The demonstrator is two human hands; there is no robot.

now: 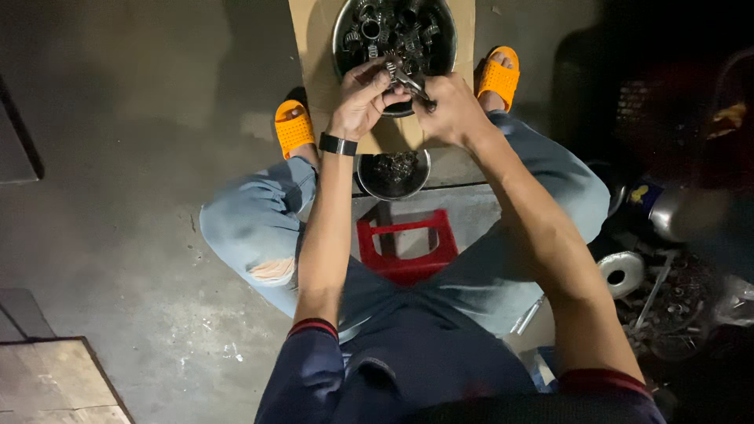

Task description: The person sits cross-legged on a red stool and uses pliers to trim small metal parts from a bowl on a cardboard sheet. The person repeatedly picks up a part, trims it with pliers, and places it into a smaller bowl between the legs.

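Dark blue sleeves with red cuffs sit closest to the lens, bare forearms running forward from them over light blue jeans, torn at one knee. Between the thighs, a red plastic stool (pixel 407 250). Both hands meet out front, close together, above the near rim of a large metal bowl (pixel 342 43) heaped with dark metal parts. Left hand (pixel 363 98) (black watch on the wrist) has its fingers curled around a small metal part (pixel 392 66), pinching it. Right hand (pixel 449 106) is closed in a fist on a slim metal tool (pixel 410 82), whose tip meets the part held by the left; exact contact point too small to make out. Large bowl rests on a sheet of cardboard (pixel 308 31) on the grey concrete floor. Nearer the stool, just under the hands, a smaller metal bowl (pixel 393 174) holding dark bits. Orange slippers (pixel 293 127) on both feet, either side of the cardboard. Dim clutter of metal objects lies at right.
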